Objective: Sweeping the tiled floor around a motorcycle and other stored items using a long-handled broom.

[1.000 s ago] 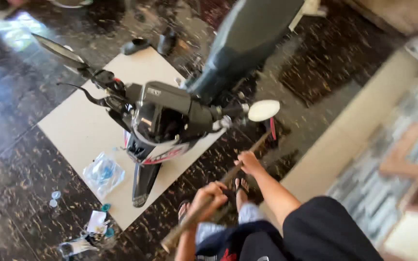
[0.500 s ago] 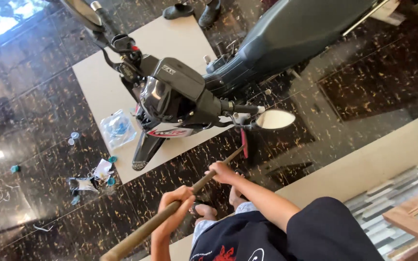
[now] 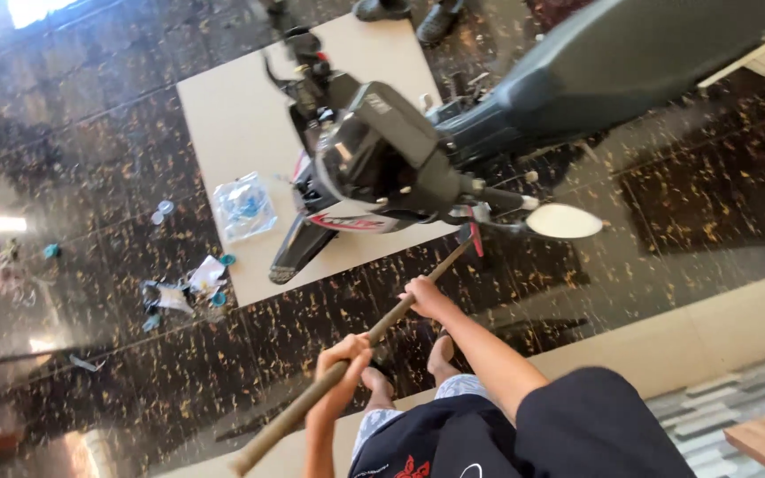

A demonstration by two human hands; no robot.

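Stick (image 3: 374,327) runs lower left to upper right toward my scooter (image 3: 400,168); I see left hand (image 3: 345,356) and, nearer its head, right hand (image 3: 425,298) both wrapped around it.

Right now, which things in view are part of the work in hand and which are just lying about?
In hand:
left hand
right hand
long wooden handle, gripped by both
red head at its far end

Lying about:
scooter
clear plastic bag
scraps and bottle caps
shoes
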